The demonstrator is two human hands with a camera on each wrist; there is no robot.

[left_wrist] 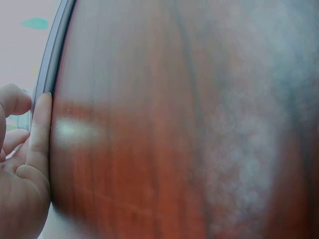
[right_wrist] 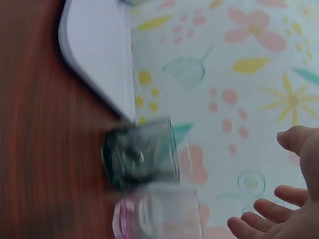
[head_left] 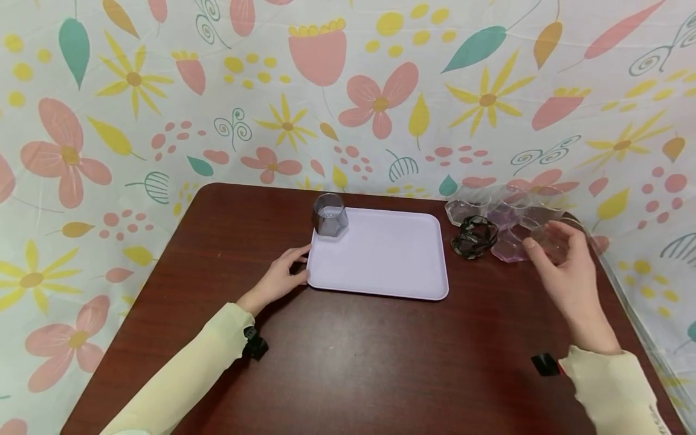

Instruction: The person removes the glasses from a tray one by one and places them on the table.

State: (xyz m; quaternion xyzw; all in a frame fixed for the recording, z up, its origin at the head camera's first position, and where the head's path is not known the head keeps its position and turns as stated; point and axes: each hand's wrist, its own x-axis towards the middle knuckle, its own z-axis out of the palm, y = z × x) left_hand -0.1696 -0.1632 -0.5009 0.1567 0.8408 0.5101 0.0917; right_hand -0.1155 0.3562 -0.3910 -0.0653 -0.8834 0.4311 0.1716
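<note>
My left hand touches the left edge of a pale lilac tray with thumb and fingertips. In the left wrist view its fingers lie along the tray's rim. A grey-tinted faceted glass stands on the tray's far left corner. At the right, my right hand hovers near several clustered glasses, thumb and fingers spread, with nothing held. Among them are a dark glass, a purple-tinted one and clear ones. The right wrist view shows this dark glass beside a pinkish one, apart from the hand.
The brown table carries everything. Its far edge meets a flower-printed cloth, which also hangs along both sides. The glass cluster stands close to the table's far right corner, to the right of the tray.
</note>
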